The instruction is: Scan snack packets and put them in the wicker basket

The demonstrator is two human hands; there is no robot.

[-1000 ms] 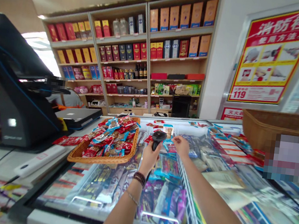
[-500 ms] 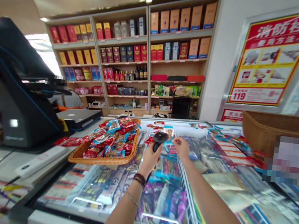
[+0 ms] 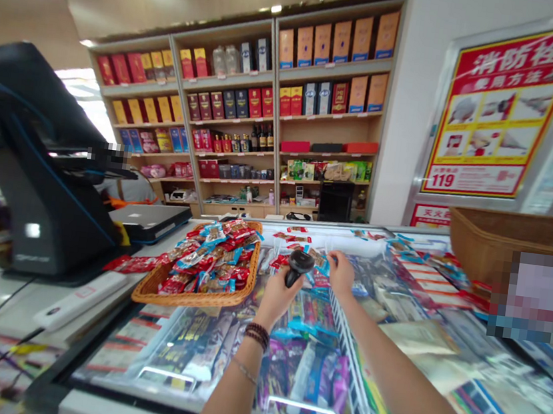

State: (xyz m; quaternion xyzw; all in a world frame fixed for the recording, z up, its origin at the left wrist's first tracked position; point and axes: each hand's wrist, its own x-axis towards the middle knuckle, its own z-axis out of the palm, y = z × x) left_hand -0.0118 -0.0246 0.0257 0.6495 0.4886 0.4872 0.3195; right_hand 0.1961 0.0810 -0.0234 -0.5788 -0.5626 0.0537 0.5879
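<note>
My left hand point(image 3: 279, 296) is closed around the handle of a black barcode scanner point(image 3: 301, 261), its head pointing away from me over the glass top of a chest freezer point(image 3: 98, 383). A bead bracelet and a thin chain are on that wrist. Just right of the scanner, my right hand point(image 3: 341, 275) is pinched at the edge of a small blue-and-red snack packet point(image 3: 320, 261). The scanner head is close to this packet and partly overlaps it in view. Left of my hands, a wicker basket point(image 3: 141, 290) holds a heap of similar packets.
A black checkout terminal point(image 3: 42, 185) and a flat scale point(image 3: 151, 218) stand on the left counter. Loose packets point(image 3: 297, 238) lie on the glass beyond my hands. A brown basket point(image 3: 484, 236) sits at right. Boxed goods fill the shelves point(image 3: 278, 113) behind.
The packet at my right fingertips has tilted and come lower, closer behind the scanner head. The scanner stays in my left hand, and the view has shifted slightly.
</note>
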